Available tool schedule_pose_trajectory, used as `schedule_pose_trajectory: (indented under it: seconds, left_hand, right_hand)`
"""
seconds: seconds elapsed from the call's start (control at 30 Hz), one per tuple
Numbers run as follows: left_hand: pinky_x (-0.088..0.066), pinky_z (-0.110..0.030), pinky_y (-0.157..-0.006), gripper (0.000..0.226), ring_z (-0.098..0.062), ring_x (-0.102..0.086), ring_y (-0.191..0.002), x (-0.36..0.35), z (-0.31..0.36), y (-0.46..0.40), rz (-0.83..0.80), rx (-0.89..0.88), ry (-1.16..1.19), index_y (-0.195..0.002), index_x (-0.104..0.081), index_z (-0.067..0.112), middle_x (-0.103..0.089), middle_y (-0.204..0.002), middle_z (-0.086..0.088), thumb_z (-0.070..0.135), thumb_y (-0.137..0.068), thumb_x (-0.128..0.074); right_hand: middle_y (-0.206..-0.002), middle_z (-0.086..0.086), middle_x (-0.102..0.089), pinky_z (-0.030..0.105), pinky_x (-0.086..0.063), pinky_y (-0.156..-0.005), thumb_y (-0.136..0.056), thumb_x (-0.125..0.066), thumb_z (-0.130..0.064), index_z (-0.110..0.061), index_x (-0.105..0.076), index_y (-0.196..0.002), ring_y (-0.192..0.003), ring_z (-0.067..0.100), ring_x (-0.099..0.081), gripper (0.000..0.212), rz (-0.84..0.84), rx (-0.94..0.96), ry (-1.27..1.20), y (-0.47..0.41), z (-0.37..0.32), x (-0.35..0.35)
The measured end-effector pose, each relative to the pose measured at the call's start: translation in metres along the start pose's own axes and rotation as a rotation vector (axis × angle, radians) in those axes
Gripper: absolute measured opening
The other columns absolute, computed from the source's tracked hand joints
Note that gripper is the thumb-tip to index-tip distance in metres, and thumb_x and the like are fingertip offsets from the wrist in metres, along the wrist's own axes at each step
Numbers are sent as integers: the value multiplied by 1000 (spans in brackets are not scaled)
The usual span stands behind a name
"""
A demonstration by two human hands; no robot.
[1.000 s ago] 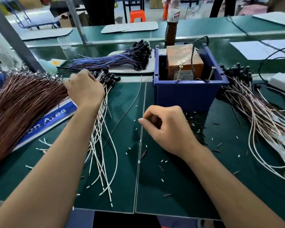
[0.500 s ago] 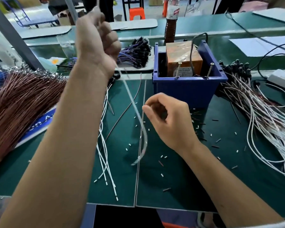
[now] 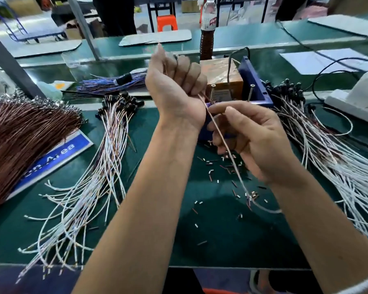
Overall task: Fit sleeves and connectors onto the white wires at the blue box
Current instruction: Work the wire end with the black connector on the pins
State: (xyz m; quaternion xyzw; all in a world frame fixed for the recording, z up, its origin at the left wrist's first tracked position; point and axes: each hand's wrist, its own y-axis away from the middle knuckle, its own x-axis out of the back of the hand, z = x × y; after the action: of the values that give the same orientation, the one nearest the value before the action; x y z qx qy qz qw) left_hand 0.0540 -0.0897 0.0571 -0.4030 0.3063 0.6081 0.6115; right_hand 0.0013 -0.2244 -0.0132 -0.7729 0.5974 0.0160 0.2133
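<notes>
White wire (image 3: 225,145), thin, pale, slanting, gripped in left hand's (image 3: 174,85) fist; right hand (image 3: 249,134) pinching it lower down

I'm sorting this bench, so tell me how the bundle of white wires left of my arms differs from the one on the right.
The left bundle of white wires is smaller and fans toward the table's near edge; the right bundle is larger and denser, running off the frame's right side. The left bundle's free ends lie in view; the right bundle's do not. Both have dark connectors at the far end and lie on the green table.
</notes>
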Motion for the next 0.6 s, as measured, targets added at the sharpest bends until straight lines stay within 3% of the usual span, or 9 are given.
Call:
schedule_pose_trajectory:
  seconds: [0.13,0.3,0.43,0.6]
  left_hand:
    - [-10,-25,-42,46,-10,-10,-45,5,-14,2,46,-26,-9,-65,-19,22,-16,-51,6,29,-108,-35]
    - [-14,-27,-43,49,-11,-13,-46,22,-35,10,-124,-142,-274,-58,-30,23,-22,-50,6,22,-106,-40]
    - [-16,-26,-41,45,-13,-18,-41,42,-48,15,-330,-180,-592,-57,-40,21,-29,-48,4,21,-100,-52]
    - [-21,-28,-48,41,-16,-24,-47,63,-52,22,-279,-218,-837,-62,-37,19,-30,-54,-1,28,-98,-55]
  right_hand:
    - [-90,13,-75,22,-53,-55,-98,-62,-14,-3,-73,-109,-66,17,-64,19,-26,-54,-60,2,-9,20]
    - [-87,13,-78,29,-57,-54,-92,-72,7,-3,-65,-94,-63,23,-70,11,-62,-42,546,-7,-23,51]
    - [-87,9,-80,30,-56,-51,-96,-68,6,-7,-54,-95,-60,25,-71,19,-37,-48,668,-9,-27,71]
    - [-81,0,-80,19,-49,-49,-92,-77,-1,-13,-69,-96,-57,21,-73,15,-46,-54,815,-15,-10,77]
